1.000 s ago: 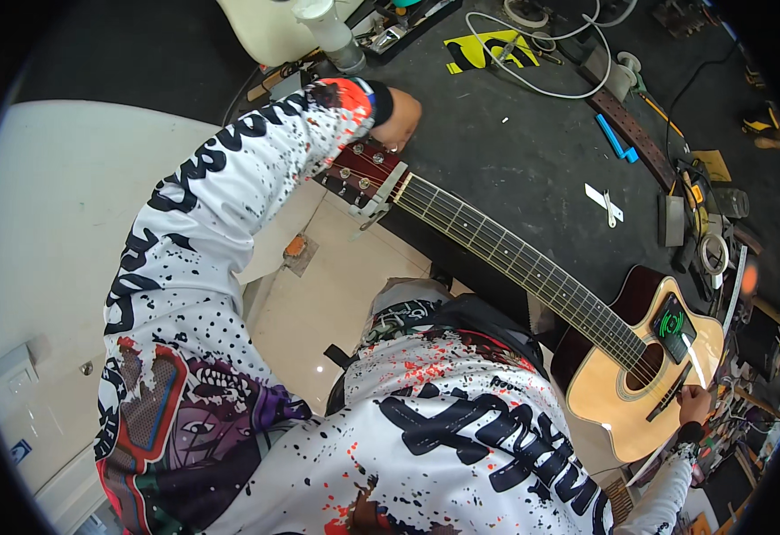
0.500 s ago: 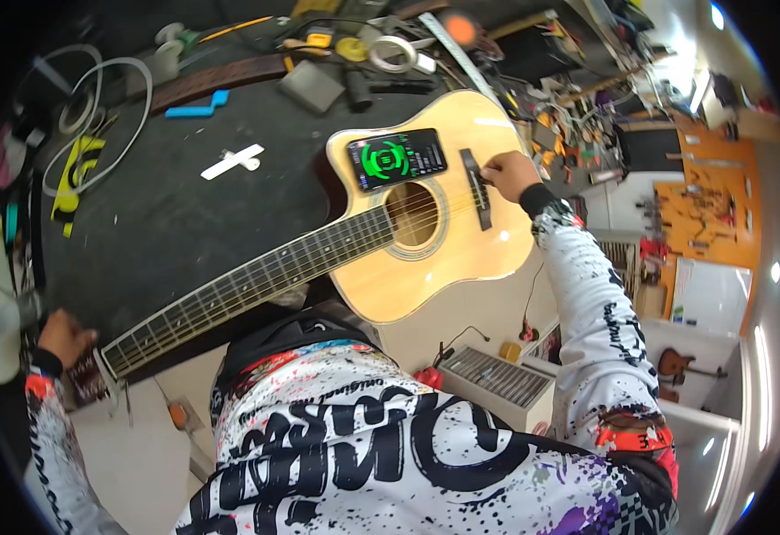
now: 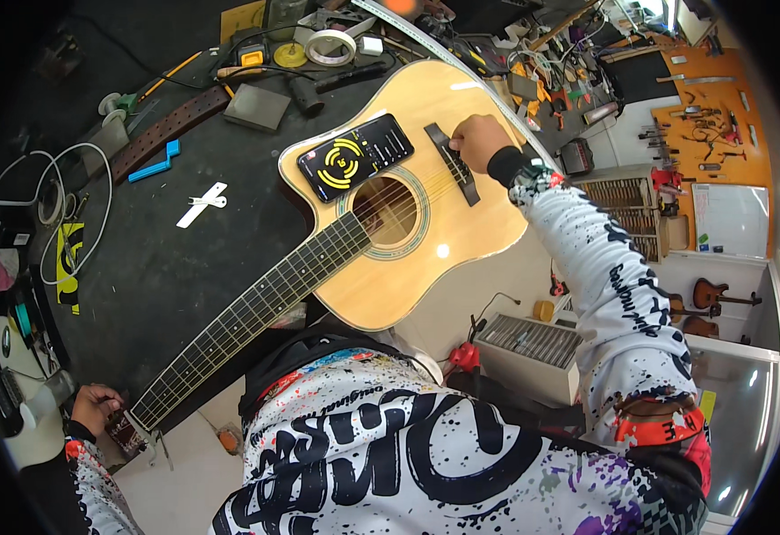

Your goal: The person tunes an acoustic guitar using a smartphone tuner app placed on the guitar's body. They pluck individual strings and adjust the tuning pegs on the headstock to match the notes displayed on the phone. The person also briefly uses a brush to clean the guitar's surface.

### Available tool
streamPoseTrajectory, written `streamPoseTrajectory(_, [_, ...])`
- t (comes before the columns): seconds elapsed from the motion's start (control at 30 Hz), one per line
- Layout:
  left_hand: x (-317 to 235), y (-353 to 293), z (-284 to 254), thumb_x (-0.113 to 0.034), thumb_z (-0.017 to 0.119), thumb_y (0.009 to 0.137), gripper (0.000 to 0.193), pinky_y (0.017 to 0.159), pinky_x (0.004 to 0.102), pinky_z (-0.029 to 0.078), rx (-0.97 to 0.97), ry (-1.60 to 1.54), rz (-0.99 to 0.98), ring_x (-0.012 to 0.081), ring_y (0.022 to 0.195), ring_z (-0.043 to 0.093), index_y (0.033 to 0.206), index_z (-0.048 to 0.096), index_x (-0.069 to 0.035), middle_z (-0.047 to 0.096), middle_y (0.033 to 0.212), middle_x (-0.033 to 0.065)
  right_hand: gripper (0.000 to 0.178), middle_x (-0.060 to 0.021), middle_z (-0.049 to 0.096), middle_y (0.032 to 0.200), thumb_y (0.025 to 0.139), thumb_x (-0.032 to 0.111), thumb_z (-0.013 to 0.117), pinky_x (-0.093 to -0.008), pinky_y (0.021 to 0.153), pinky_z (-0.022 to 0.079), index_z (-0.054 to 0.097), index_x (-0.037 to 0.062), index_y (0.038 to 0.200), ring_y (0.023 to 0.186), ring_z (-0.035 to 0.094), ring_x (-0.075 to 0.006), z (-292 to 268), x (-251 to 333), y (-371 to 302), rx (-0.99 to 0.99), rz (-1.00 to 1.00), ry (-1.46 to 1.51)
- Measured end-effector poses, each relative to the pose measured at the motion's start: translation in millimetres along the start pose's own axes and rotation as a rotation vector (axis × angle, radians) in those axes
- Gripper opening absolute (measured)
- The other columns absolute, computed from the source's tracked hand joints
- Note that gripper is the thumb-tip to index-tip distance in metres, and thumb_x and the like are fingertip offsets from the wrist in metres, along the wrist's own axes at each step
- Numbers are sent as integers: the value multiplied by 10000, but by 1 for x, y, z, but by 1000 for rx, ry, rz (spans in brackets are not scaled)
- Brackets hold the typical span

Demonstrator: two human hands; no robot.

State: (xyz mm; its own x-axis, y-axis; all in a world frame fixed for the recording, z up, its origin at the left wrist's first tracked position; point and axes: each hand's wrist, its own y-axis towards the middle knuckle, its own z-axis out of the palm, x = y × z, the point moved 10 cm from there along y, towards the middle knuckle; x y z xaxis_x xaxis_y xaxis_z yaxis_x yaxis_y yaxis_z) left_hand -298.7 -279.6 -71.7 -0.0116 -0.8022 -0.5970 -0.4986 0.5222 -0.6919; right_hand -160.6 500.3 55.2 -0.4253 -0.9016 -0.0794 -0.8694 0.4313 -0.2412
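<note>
An acoustic guitar [image 3: 390, 285] with a pale, glossy top lies face up, its neck slanting toward the near left. My left hand [image 3: 96, 408] is at the edge of the dark headstock [image 3: 131, 435], fingers curled; whatever they pinch is hidden. Over the black bridge [image 3: 452, 165], my right hand [image 3: 482, 143] has its fingers drawn together close to the strings; anything between them is too small to make out. On the guitar top, above the soundhole [image 3: 385, 211], rests a black phone [image 3: 356, 156] showing a yellow ring graphic.
The dark workbench [image 3: 229, 276] holds a white tool [image 3: 201, 205], a blue crank-shaped piece [image 3: 154, 162], a grey block [image 3: 257, 107] and a looped pale cable [image 3: 109, 192]. Tape rolls and tools crowd its far side. A drawer unit [image 3: 533, 352] stands below at the right.
The phone's ring graphic has turned from green to yellow. My whole view has shifted, but both hands stay by the same parts of the guitar, headstock and bridge.
</note>
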Motion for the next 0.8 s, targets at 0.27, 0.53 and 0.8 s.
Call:
streamPoseTrajectory(0.27, [47, -21, -27, -256, 695, 884, 294, 658, 330, 511, -181, 278, -253, 193, 688, 646, 893, 705, 37, 700, 781, 105, 256, -170, 699, 740, 825, 306, 737, -426, 680, 529, 765, 54, 794, 698, 681, -330, 11, 3, 21, -14, -70, -78])
streamPoseTrajectory(0.53, [-44, 14, 1, -424, 719, 803, 428, 593, 408, 524, -1, 710, -225, 277, 622, 683, 715, 726, -6, 692, 662, 152, 300, -224, 708, 862, 886, 262, 654, -448, 728, 519, 721, -26, 937, 809, 701, -344, 48, -121, 46, 94, -83, 2])
streamPoseTrajectory(0.8, [-44, -13, 15, -153, 694, 905, 166, 830, 308, 469, 220, 255, 152, 184, 917, 618, 1036, 756, -74, 693, 982, 54, 194, -90, 671, 749, 935, 104, 634, -295, 577, 489, 675, -85, 939, 636, 628, -134, 67, -112, 69, 151, -33, 345])
